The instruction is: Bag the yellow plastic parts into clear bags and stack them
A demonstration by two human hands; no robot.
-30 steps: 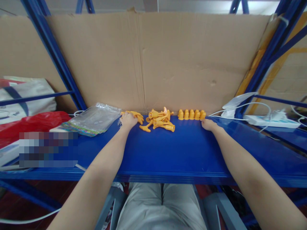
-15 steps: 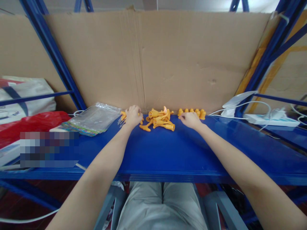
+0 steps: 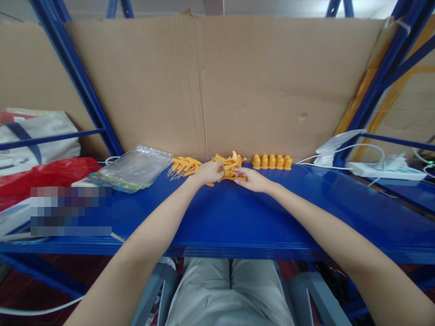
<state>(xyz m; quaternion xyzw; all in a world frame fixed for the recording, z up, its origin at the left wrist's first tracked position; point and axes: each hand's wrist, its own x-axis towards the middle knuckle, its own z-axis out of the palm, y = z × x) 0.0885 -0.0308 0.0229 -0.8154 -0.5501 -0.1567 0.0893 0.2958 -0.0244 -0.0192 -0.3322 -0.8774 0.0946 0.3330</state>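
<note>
My left hand (image 3: 210, 173) and my right hand (image 3: 254, 180) meet at a loose pile of orange plastic pieces (image 3: 234, 157) near the cardboard. Between them lies an orange flared tube (image 3: 231, 174); the fingers of each hand are closed round an end of it. Whether the tube is lifted off the pile I cannot tell, and my fingers hide part of it. To the left of my left hand, corkscrews with orange handles (image 3: 186, 164) lie side by side, their metal spirals (image 3: 176, 174) pointing toward me. Several orange caps (image 3: 272, 162) stand upright in a row, beyond my right hand.
A blue shelf (image 3: 217, 222) carries everything, with a cardboard sheet (image 3: 258, 86) upright behind. A clear plastic bag (image 3: 136, 166) and a red bag (image 3: 50, 179) lie left. At right are a white power strip (image 3: 384, 170) and cables. Blue posts (image 3: 78, 77) frame both sides.
My left hand has moved right, off the corkscrews, to the pile. My right hand has moved left from the row of caps. Both have closed on the orange tube.
</note>
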